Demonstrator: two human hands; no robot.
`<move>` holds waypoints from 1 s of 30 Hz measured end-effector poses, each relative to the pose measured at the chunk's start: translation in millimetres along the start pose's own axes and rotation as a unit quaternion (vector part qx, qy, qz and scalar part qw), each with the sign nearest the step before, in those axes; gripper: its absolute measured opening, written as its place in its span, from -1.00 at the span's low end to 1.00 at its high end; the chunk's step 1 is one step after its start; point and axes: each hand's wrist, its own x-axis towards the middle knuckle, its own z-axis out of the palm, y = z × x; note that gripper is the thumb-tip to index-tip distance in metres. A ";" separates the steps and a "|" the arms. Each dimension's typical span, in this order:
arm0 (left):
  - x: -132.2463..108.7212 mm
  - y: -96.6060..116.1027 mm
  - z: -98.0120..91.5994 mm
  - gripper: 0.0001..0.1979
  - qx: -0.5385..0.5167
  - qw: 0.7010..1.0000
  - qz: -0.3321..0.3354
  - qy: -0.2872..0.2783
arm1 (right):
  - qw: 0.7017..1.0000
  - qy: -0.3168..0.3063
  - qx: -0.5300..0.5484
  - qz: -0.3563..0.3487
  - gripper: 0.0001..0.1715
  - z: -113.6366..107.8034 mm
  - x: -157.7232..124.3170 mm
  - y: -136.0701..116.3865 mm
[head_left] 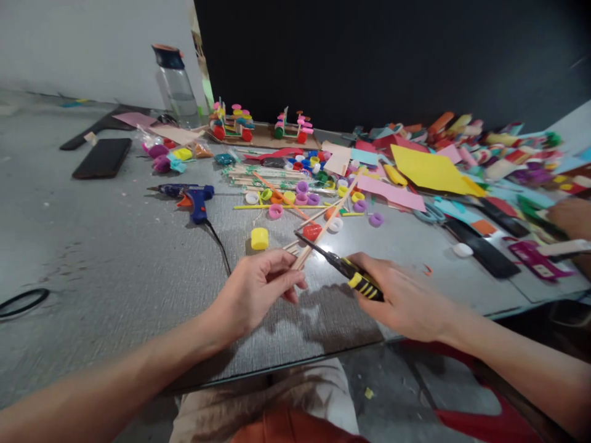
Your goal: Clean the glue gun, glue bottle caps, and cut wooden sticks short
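My left hand (265,286) pinches several thin wooden sticks (329,225) that point up and to the right, above the front part of the grey table. My right hand (392,295) is wrapped round the black and yellow handle of a pair of pliers (346,268). The dark jaws of the pliers reach left to the sticks, just beyond my left fingertips; whether they touch is unclear. Beyond the sticks lies a red cap (313,232), and a yellow cap (259,239) stands beyond my left hand.
A blue glue gun (198,200) with a cord lies left of the caps. Farther back are a phone (102,158), a bottle (178,86) and small stick models (233,123). Yellow paper (429,169) and scissors (431,212) lie right. Another person's hand (572,218) is at the right edge.
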 end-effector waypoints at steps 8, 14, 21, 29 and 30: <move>-4.5 6.5 -0.3 -0.81 0.072 0.996 0.041 0.024 | 0.996 -0.006 0.088 0.000 -0.74 -3.5 -2.5 -4.8; -6.1 14.6 1.0 -0.75 0.089 0.996 0.026 0.020 | 0.992 -0.027 0.120 -0.008 -0.74 -9.7 -2.9 -6.9; -7.2 18.6 0.2 -0.73 0.083 0.996 0.017 0.008 | 0.996 -0.025 0.089 -0.002 -0.77 -13.1 -5.1 -8.9; -3.3 14.8 1.8 -0.73 0.078 0.997 -0.002 -0.001 | 0.999 -0.011 0.035 0.001 -0.72 -0.9 -1.3 -3.4; -1.9 13.3 1.8 -0.74 0.069 0.998 -0.012 -0.001 | 0.999 -0.012 0.031 0.006 -0.71 1.0 0.1 -2.1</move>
